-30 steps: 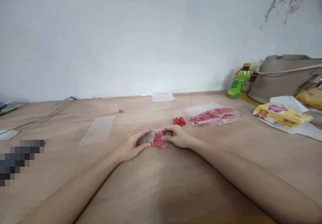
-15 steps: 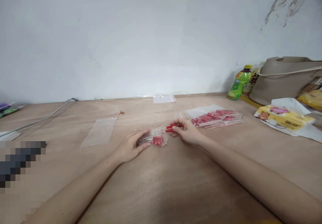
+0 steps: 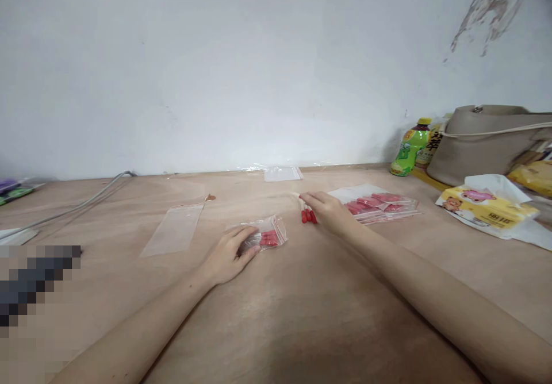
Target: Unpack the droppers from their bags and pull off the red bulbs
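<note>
Mid-table, head view, the only one. Left hand (image 3: 228, 254) lies over a small clear bag (image 3: 281, 230), thumb and fingers apart, astride it. Inside the bag: a few red-ended sticks (image 3: 269, 238), side by side, red ends toward the bag's mouth. The mouth faces right, toward the other hand.

Right hand (image 3: 330, 211) is over a bunch of loose sticks (image 3: 307, 217) just right of that bag; red ends show below the fingertips. Fingers hide most of it; cannot tell whether they have closed on any stick.

Progress, as judged from how things lie: the pile of bags (image 3: 366, 201) at right, red showing through the plastic, looks filled. The bag under the left hand is part-way, some sticks in. Outstanding: the loose bunch, outside any bag. Also a flat bag (image 3: 175, 231) at left and a white packet (image 3: 282, 173) near the wall (image 3: 259, 73), no red visible in either.
</note>
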Demonstrator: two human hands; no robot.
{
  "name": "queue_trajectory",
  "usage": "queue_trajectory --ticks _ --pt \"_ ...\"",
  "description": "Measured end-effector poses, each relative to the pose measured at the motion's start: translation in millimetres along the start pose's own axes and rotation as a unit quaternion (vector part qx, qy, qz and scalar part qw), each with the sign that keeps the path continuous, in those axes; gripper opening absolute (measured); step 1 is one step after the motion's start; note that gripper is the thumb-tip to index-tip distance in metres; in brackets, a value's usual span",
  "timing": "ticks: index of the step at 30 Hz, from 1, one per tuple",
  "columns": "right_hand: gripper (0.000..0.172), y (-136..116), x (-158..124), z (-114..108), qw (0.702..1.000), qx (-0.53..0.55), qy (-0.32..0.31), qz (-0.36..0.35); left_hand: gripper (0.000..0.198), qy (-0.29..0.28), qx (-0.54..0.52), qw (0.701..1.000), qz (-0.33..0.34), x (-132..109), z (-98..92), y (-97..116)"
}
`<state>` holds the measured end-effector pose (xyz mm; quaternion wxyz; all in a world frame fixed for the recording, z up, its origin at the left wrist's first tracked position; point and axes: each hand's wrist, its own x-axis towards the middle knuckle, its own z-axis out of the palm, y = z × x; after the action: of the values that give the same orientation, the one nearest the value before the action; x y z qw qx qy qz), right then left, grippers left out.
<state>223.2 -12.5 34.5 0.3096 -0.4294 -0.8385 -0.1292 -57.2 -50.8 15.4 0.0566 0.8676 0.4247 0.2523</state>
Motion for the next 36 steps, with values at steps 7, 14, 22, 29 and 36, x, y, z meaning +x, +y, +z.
queue_trajectory --ticks 7,14,22,29,36 --pt "0.026 -29.2 0.2 19.5 0.974 -0.138 -0.171 -0.047 0.036 -0.007 -0.005 1.000 0.010 0.5 -1.0 -0.3" --pt "0.025 -28.6 -4.5 19.2 0.970 -0.150 -0.182 -0.051 0.037 -0.013 0.002 1.000 0.003 1.0 -0.8 -1.1" --pt "0.022 -37.6 -29.4 13.2 0.999 0.023 -0.037 0.001 0.043 -0.044 -0.030 0.999 0.000 -0.3 -2.7 -5.0" --pt "0.017 -59.2 -27.1 10.4 0.984 0.159 -0.085 0.005 0.037 -0.098 -0.070 0.991 0.056 1.3 -6.1 -4.4" --pt "0.037 -57.3 -21.3 9.5 0.965 0.202 -0.168 -0.010 0.041 -0.053 -0.061 0.997 0.020 1.2 0.2 -0.2"
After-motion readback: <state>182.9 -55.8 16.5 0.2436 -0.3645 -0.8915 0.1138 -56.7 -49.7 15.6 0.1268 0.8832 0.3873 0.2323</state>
